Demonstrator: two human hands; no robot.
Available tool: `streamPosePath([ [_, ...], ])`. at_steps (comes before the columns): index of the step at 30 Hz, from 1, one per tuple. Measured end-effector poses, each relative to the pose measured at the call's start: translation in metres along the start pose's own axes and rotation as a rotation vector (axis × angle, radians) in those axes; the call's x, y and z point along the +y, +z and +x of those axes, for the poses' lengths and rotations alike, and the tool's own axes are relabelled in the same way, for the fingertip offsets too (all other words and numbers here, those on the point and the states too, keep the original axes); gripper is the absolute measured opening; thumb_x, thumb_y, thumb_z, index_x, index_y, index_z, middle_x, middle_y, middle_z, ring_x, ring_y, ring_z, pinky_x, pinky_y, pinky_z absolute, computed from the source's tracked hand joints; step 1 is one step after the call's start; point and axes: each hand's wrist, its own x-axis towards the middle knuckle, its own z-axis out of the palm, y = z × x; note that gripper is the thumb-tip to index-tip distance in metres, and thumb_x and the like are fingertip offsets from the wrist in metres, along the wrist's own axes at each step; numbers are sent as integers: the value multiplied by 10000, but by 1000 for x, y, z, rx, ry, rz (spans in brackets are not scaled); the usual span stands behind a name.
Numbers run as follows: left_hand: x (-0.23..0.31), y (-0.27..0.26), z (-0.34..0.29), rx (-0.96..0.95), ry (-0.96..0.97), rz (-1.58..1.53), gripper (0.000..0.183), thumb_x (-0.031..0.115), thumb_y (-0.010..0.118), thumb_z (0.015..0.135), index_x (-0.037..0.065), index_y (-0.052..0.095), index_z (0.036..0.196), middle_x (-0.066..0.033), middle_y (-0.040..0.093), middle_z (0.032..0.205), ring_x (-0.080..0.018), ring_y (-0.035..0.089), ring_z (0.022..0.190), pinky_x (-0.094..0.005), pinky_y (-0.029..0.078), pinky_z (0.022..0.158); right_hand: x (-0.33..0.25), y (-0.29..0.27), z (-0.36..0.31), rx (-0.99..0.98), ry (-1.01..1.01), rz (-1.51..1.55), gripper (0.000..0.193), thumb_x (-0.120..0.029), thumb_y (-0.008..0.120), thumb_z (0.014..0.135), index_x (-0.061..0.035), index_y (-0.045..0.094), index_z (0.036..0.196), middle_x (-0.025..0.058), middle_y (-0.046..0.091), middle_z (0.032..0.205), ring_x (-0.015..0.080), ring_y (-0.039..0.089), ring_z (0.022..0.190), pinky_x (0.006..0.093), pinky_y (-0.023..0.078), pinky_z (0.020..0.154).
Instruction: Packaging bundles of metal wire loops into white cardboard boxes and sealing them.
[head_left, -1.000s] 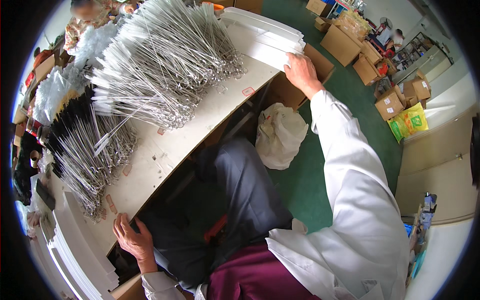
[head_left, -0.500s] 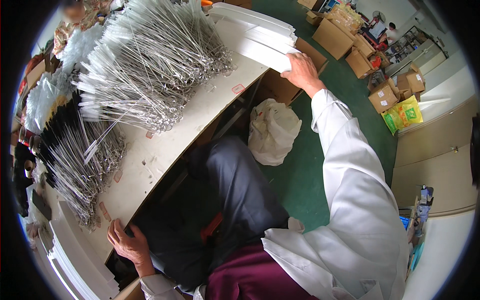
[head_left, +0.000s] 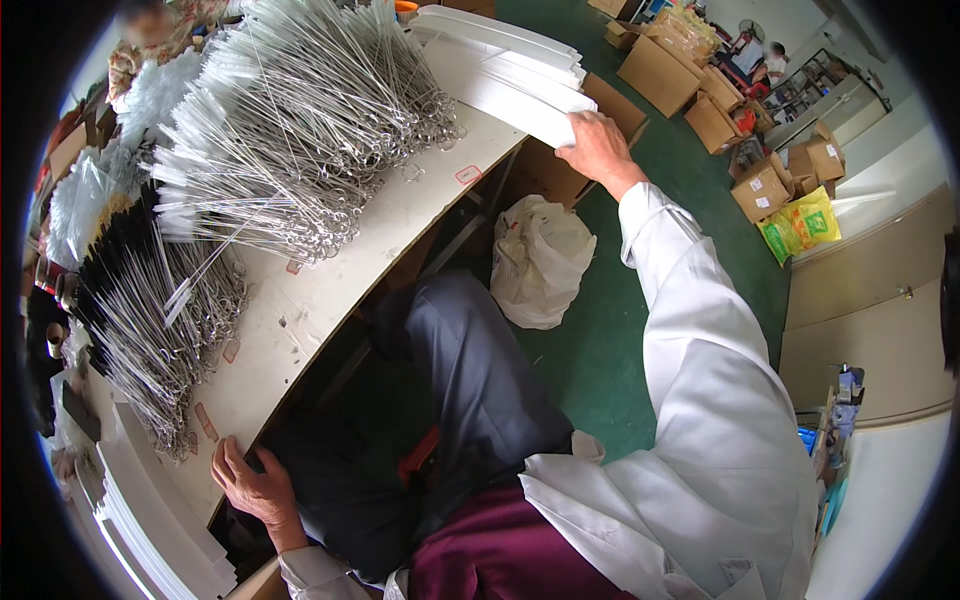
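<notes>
My right hand [head_left: 600, 152] grips the near corner of a stack of long white flat sheets [head_left: 500, 75] at the table's far right end. My left hand [head_left: 255, 490] rests at the near left edge of the table [head_left: 270, 330]; its fingers lie on the tabletop, thumb apart, holding nothing. Between the hands, toward the back, lies a big heap of white-bristled wire brushes [head_left: 290, 130] with looped metal ends facing me. A smaller pile of black-bristled wire brushes [head_left: 150, 290] sits left of it.
More white strips [head_left: 160, 510] stand at the lower left. A white plastic bag [head_left: 545, 265] and an open cardboard box [head_left: 550, 175] are by the table. Farther right are cartons [head_left: 660, 75] and a yellow bag [head_left: 803, 225]. Another person [head_left: 150, 55] is across the table.
The view has shifted slightly, so most things sit a little farther left. My right hand stays on the white sheets and my left hand on the table edge.
</notes>
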Motion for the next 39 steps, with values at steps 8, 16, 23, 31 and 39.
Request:
streamPosePath([
  [8, 0, 1, -1, 2, -8, 13, 427, 71, 699, 825, 18, 625, 1243, -181, 636, 1224, -399, 601, 1161, -497, 515, 984, 3, -15, -2, -11, 43, -16, 528, -246, 776, 828, 19, 646, 1266, 209, 652, 1306, 372, 611, 1226, 459, 453, 1098],
  [16, -3, 5, -2, 17, -10, -16, 431, 71, 704, 827, 18, 620, 1247, -182, 634, 1230, -397, 601, 1165, -491, 518, 980, 26, -32, -35, 72, 82, 121, 501, -204, 736, 831, -14, 607, 1277, 224, 613, 1265, 408, 619, 1175, 470, 517, 1009],
  [23, -1, 0, -1, 17, -8, -22, 442, 71, 705, 828, 24, 614, 1257, -183, 628, 1241, -399, 596, 1171, -487, 514, 983, 41, -21, -128, 235, 191, 219, 518, -229, 776, 808, 3, 616, 1242, 243, 628, 1227, 415, 613, 1166, 462, 527, 995],
  [31, 11, -22, 3, 40, 37, -201, 415, 53, 721, 851, -4, 611, 1246, -224, 641, 1249, -425, 625, 1155, -502, 512, 1009, -6, 11, -198, 198, 580, 1010, 641, -236, 869, 811, 46, 625, 1333, 157, 698, 1260, 207, 704, 1085, 336, 555, 953],
  [39, 102, -100, 39, 36, 466, -435, 406, 113, 763, 809, -15, 654, 1178, -240, 631, 1314, -435, 630, 1170, -578, 496, 1038, -167, -96, -177, 210, -374, 888, 626, -216, 867, 775, -43, 607, 1318, 188, 569, 1317, 333, 662, 1115, 408, 551, 993],
])
